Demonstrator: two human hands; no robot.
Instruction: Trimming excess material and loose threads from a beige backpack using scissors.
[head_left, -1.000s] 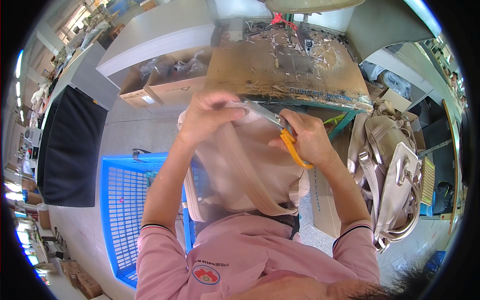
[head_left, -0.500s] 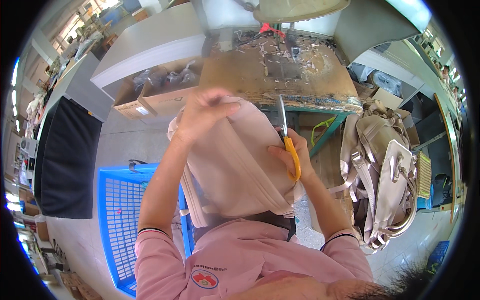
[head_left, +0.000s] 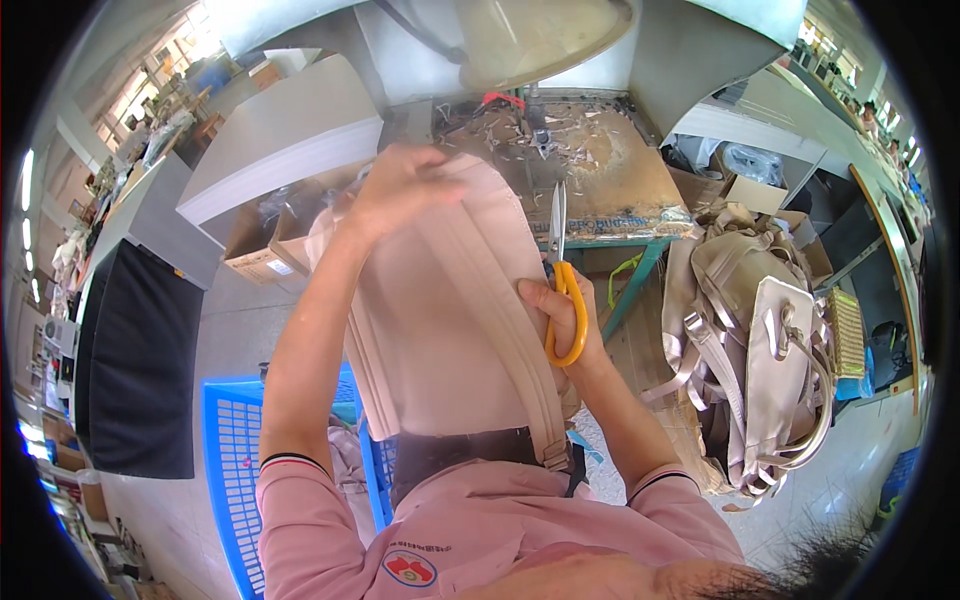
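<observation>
A pale beige backpack (head_left: 440, 330) stands upright before my body, the side with its two shoulder straps (head_left: 495, 300) toward me. Over its upper left edge is my left hand (head_left: 400, 190); motion smears its fingers, so I cannot tell whether they grip the fabric. My right hand (head_left: 575, 310) is closed round the orange handles of a pair of scissors (head_left: 565, 315) at the bag's right edge. The scissors' metal blades point up and away from me, a little apart at the tips. Whether my right fingers also hold the bag is hidden behind it.
To the right lies a heap of beige bags (head_left: 750, 340) with dangling straps. A worn workbench (head_left: 610, 190) strewn with scraps stands ahead. Low at the left is a blue plastic basket (head_left: 235, 450) with fabric inside. An open cardboard box (head_left: 255, 255) sits under a grey table (head_left: 290, 130).
The backpack has been raised and turned more upright, shifting slightly left. My left hand has moved up and left with its upper edge. The scissors remain in my right hand, now slightly lower and further left.
</observation>
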